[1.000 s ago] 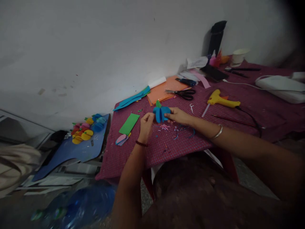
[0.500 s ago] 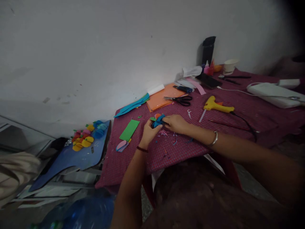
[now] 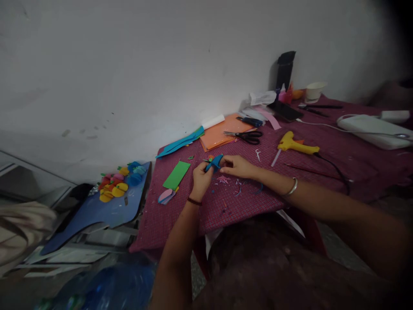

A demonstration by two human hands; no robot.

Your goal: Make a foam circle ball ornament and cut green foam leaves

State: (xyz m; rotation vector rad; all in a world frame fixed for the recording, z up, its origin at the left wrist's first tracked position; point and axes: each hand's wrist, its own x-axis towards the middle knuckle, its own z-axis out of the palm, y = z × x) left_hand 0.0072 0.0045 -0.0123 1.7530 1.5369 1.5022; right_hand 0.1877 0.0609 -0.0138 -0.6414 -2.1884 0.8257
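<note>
Above the near part of the table, a small folded blue craft piece (image 3: 214,163), seemingly foam sheet, is held between my hands. My left hand (image 3: 201,177) pinches its left end, thumb on the near side. The curled fingers of my right hand (image 3: 239,167) meet its right edge; the exact grip is too small to make out. A bit of orange and green shows just behind the piece. Pink scraps (image 3: 223,179) lie beneath my hands. Left of them are a green strip (image 3: 177,175) and a small stack of cut petal-like pieces (image 3: 166,196).
Black-handled scissors (image 3: 248,137) and a cutter (image 3: 250,121) lie on orange sheets (image 3: 217,137). A yellow glue gun (image 3: 297,144) with a cord rests to the right, near a phone (image 3: 284,111). Finished colourful pieces (image 3: 112,189) sit on a blue board (image 3: 106,212) at left.
The blue piece has turned slightly between my hands. My right fingers have opened a little, and the thumb now shows apart from the index finger. The view has shifted slightly.
</note>
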